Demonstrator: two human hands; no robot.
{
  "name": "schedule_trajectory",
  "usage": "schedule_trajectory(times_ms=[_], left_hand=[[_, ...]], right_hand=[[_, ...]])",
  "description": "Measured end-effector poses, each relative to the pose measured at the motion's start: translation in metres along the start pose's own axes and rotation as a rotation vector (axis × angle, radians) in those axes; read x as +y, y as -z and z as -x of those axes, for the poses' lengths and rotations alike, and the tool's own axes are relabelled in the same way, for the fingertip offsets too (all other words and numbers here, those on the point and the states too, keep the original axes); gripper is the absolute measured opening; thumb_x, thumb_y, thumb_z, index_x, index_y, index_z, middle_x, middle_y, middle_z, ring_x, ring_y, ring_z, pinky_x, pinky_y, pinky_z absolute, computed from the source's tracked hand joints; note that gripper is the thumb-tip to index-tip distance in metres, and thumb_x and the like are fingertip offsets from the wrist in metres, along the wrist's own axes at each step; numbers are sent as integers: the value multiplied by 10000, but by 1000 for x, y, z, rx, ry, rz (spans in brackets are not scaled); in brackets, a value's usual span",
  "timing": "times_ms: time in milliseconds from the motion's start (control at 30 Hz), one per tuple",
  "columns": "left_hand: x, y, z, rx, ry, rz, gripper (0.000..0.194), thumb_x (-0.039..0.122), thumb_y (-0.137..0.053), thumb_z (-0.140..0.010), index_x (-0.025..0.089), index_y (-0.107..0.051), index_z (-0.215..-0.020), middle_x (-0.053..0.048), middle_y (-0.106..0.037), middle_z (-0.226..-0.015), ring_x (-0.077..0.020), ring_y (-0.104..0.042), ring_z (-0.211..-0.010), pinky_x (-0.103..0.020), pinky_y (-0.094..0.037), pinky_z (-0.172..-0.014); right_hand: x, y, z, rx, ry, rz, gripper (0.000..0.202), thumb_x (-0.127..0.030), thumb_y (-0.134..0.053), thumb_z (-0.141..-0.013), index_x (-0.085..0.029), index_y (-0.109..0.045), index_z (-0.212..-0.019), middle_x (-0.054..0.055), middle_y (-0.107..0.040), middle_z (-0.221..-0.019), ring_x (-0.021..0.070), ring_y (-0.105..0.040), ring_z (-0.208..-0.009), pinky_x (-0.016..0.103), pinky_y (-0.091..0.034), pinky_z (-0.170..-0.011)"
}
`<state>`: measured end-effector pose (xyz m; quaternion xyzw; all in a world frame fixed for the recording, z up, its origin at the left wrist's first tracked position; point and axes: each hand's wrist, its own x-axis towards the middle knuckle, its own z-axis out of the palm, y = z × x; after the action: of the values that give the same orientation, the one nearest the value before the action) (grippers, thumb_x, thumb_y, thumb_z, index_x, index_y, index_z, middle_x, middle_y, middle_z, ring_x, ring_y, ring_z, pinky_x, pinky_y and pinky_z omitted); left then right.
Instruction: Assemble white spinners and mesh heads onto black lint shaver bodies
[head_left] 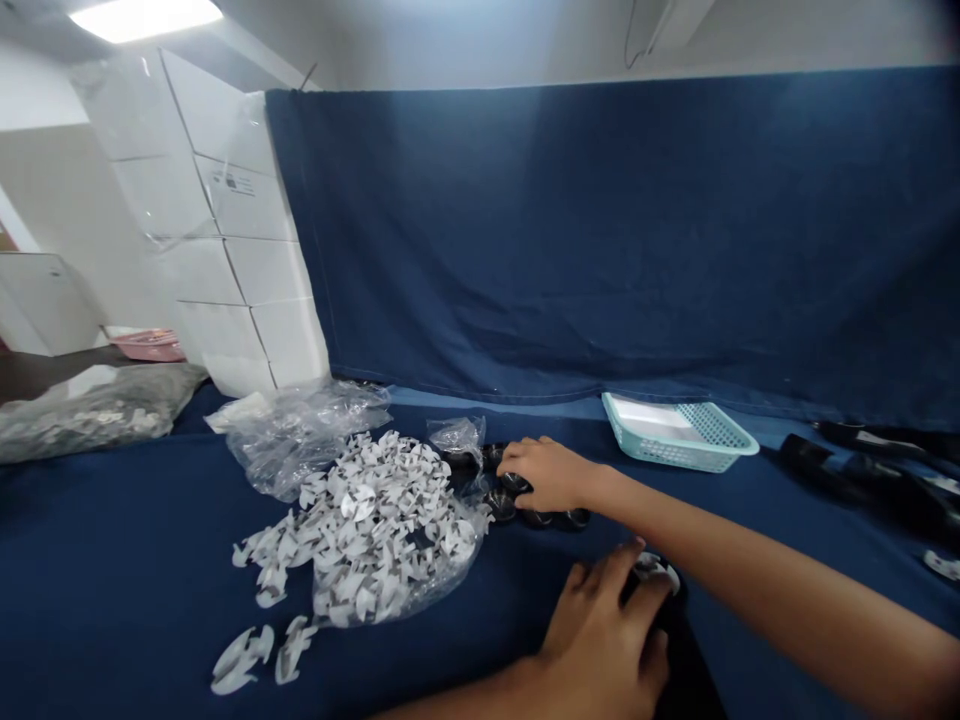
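Note:
My right hand (551, 475) reaches to the middle of the table, fingers curled over a black round cap-like piece (516, 483). More of these black round pieces (501, 505) lie close around its fingertips. Nearer to me, my left hand (611, 625) is wrapped round a dark, long object (686, 670) with a white piece (654, 568) at its far end; my fingers hide much of it. To the left of both hands is a heap of small white plastic pieces (390, 510), partly on a clear bag. Two white pieces (241, 660) lie apart at the front.
A light-green basket (675, 455) stands at the back right. Dark long objects (862, 480) lie at the far right. Crumpled clear plastic (292, 440) is behind the heap. White boxes (277, 330) are stacked at the back left, beside a blue cloth screen (600, 240).

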<state>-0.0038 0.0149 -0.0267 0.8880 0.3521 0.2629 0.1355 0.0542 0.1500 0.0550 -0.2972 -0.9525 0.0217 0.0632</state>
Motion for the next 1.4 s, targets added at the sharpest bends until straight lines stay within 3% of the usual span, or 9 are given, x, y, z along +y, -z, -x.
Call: schedule_trajectory(times_ms=[200,400,500,567,733,833,1033,1200,1400], left_hand=[[-5,-7,-3,-9,-20,-8,536,317,-580,-829,246,-453,-1345,-136,-517,-1330,-329,-574,-1151,-534,-487,-978],[-7,-3,-4,-25,-16,45,566,273,-577,-825,267,-433,-1372,-118,-453,-1422,-328,-539,-1205,-531,-457,-1017],[-5,3,-4,-48,-5,72,606,218,-577,-814,279,-410,-1394,-99,-352,-1526,-330,-505,-1262,-547,-430,-1045],[-4,5,-4,-65,6,76,629,174,-570,-798,284,-407,-1396,-74,-329,-1549,-327,-486,-1281,-552,-422,-1052],[-3,7,-6,-92,26,97,690,160,-558,-796,286,-340,-1439,-44,-339,-1552,-301,-446,-1319,-530,-402,-1080],[-2,7,-6,-68,50,94,667,166,-536,-820,272,-330,-1445,-49,-342,-1549,-285,-431,-1333,-512,-389,-1097],[1,9,-8,-35,67,95,604,160,-526,-842,319,-389,-1408,-25,-344,-1549,-273,-438,-1336,-501,-390,-1101],[0,10,-12,-74,58,72,644,156,-525,-840,317,-335,-1433,-37,-343,-1552,-262,-411,-1366,-510,-377,-1113],[-2,10,-15,-92,68,35,623,158,-510,-858,327,-337,-1433,-32,-333,-1559,-266,-410,-1370,-505,-391,-1105]], right_hand=[[-3,-29,-27,-162,74,96,444,-431,-772,-709,-162,-678,-1049,90,-677,-1112,297,-569,-1121,481,-428,-941],[-10,-15,-25,-103,60,129,403,-368,-789,-640,-125,-696,-948,147,-701,-1021,326,-602,-1050,450,-398,-953],[-6,11,-7,-9,-2,108,404,-372,-766,-658,-128,-689,-971,149,-711,-974,344,-628,-985,478,-386,-947],[0,32,14,83,-58,71,464,-363,-730,-704,-153,-647,-1109,135,-702,-1047,334,-628,-1004,475,-389,-947],[19,57,90,332,-270,-84,493,-350,-682,-783,-227,-573,-1247,84,-657,-1187,279,-619,-1055,435,-437,-948],[34,38,140,488,-436,-213,491,-407,-660,-812,-223,-554,-1255,91,-645,-1192,256,-640,-1003,430,-494,-905],[57,-35,215,700,-715,-443,580,-504,-630,-836,-215,-482,-1316,115,-641,-1157,245,-672,-888,457,-538,-842],[57,-75,237,792,-788,-595,601,-521,-593,-864,-212,-410,-1346,123,-606,-1153,209,-671,-821,437,-548,-829],[46,-83,238,756,-768,-697,594,-488,-638,-849,-253,-421,-1349,102,-589,-1198,198,-661,-836,414,-535,-847]])
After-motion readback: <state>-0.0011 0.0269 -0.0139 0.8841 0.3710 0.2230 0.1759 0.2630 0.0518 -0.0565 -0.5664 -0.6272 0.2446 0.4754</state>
